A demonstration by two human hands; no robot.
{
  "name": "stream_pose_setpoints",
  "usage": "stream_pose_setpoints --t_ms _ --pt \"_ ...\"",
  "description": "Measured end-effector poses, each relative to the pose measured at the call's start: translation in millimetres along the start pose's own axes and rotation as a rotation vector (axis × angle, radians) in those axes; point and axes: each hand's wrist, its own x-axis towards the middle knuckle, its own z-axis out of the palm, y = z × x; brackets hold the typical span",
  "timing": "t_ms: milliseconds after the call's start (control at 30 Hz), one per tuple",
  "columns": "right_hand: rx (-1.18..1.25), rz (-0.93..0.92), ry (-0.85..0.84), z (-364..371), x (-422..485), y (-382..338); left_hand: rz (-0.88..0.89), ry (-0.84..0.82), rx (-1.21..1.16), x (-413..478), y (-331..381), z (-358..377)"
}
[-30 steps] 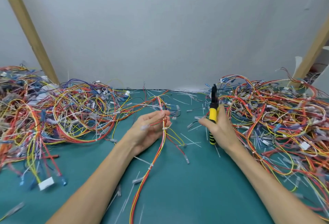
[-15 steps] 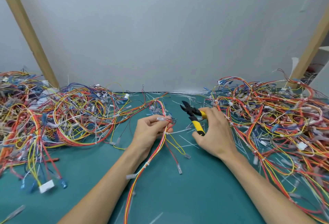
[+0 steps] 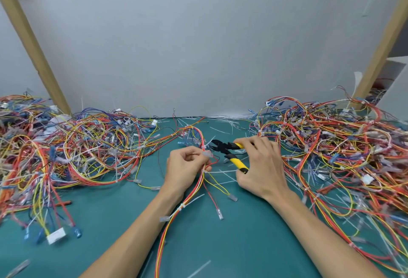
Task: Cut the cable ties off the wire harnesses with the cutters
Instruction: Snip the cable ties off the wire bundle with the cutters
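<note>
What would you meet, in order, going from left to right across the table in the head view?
The left pile of wire harnesses → left hand gripping one wire harness → cutters → right hand → right pile of wire harnesses.

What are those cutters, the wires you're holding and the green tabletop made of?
Cutters: dark matte metal head, apparently steel; handles sleeved in yellow plastic or rubber, black-tipped. Wire harness in the left hand: thin wires in coloured, plastic-looking insulation. Tabletop: smooth matte teal mat, perhaps rubber or vinyl.
</note>
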Motion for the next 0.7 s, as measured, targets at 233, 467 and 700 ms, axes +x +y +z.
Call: stream_pose_setpoints --t_ms 233,467,700 --pt "0.018 -0.058 -0.013 -1.0 -1.3 -3.2 0.039 -0.072 0.099 -0.2 -2.3 -2.7" --pt "0.052 -0.056 -0.044 0.7 -1.3 -3.1 0.054 -0.086 0.149 0.6 -5.8 -0.8" --pt "0.086 -0.034 -0.016 0.7 -0.1 -1.2 0.082 -0.119 0.140 0.3 -5.6 -0.1"
